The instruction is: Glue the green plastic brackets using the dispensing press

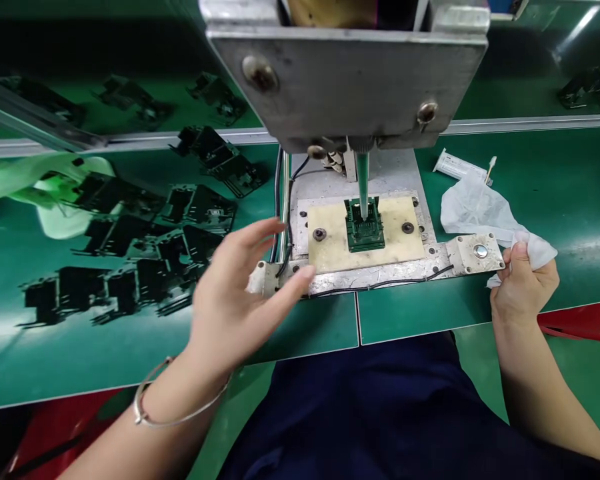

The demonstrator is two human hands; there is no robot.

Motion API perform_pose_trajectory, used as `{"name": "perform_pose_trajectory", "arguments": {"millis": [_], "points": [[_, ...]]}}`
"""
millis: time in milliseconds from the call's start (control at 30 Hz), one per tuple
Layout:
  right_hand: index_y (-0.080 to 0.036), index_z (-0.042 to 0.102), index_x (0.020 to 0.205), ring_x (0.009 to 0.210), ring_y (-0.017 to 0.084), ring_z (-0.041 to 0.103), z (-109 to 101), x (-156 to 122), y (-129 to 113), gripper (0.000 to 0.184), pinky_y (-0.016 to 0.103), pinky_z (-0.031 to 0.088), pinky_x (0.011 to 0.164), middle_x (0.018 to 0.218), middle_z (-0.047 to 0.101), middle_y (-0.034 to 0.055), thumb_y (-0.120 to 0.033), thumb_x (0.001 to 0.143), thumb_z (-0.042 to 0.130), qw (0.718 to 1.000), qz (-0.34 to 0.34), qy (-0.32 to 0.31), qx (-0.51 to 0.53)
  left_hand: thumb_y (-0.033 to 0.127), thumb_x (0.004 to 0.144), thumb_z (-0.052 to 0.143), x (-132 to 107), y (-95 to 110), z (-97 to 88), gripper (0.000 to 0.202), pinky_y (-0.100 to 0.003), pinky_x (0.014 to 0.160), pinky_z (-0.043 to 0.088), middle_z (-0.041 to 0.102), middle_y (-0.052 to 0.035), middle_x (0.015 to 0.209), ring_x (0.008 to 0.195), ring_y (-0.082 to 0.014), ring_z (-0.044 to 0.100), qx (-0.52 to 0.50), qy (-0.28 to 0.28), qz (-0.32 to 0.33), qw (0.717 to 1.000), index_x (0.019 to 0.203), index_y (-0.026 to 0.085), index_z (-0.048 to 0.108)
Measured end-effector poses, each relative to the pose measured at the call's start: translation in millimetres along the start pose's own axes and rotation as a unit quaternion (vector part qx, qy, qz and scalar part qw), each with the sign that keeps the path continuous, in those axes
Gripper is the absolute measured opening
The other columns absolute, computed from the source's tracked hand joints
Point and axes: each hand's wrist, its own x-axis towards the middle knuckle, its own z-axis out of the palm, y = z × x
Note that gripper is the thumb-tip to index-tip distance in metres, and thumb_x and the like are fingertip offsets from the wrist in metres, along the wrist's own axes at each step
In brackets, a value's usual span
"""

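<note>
A small dark green part [364, 230] sits in the cream fixture plate [330, 240] under a grey press head [350, 73], and a thin vertical rod [363, 183] comes down onto it. My left hand [235, 300] hovers open just left of the fixture, fingers spread, holding nothing. My right hand [523, 283] rests at the fixture's right end, closed on a crumpled white cloth [477, 210].
Several black plastic parts [145, 247] lie scattered on the green table at the left. A white tube [455, 165] lies behind the cloth. Cables [283, 200] run down the fixture's left side. More black parts [587, 87] sit at the far right.
</note>
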Motion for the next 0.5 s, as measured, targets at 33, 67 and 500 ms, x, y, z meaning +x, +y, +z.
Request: {"name": "perform_pose_trajectory", "arguments": {"millis": [33, 67, 500], "points": [[-0.017, 0.057, 0.068, 0.042, 0.006, 0.037, 0.1, -0.2, 0.0, 0.034, 0.024, 0.021, 0.04, 0.053, 0.051, -0.0052, -0.042, 0.07, 0.079, 1.0, -0.001, 0.001, -0.005, 0.04, 0.066, 0.088, 10.3, 4.9, 6.6, 0.07, -0.05, 0.116, 0.046, 0.065, -0.0083, 0.13, 0.129, -0.0331, 0.058, -0.021, -0.053, 0.007, 0.998, 0.128, 0.024, 0.061], [-0.017, 0.057, 0.068, 0.041, 0.006, 0.036, 0.1, -0.3, 0.0, 0.035, 0.024, 0.021, 0.039, 0.053, 0.052, -0.0055, -0.043, 0.07, 0.08, 1.0, -0.001, 0.001, -0.009, 0.039, 0.063, 0.091, 21.3, 8.2, 13.6, 0.078, -0.051, 0.117, 0.045, 0.063, -0.0097, 0.134, 0.131, -0.0338, 0.056, -0.041, -0.099, 0.003, 0.994, 0.132, 0.024, 0.058], [-0.016, 0.061, 0.071, 0.044, 0.007, 0.039, -1.4, -1.4, 3.9, 0.032, 0.023, 0.024, 0.041, 0.055, 0.055, -0.005, -0.04, 0.073, 0.082, 1.0, 0.022, -0.01, 0.018, 0.036, 0.056, 0.096, 65.0, 36.2, 45.6, 0.045, -0.046, 0.082, 0.065, 0.077, -0.0092, 0.096, 0.09, -0.0328, 0.074, -0.16, -0.242, -0.176, 0.941, 0.092, 0.019, 0.076]]}}
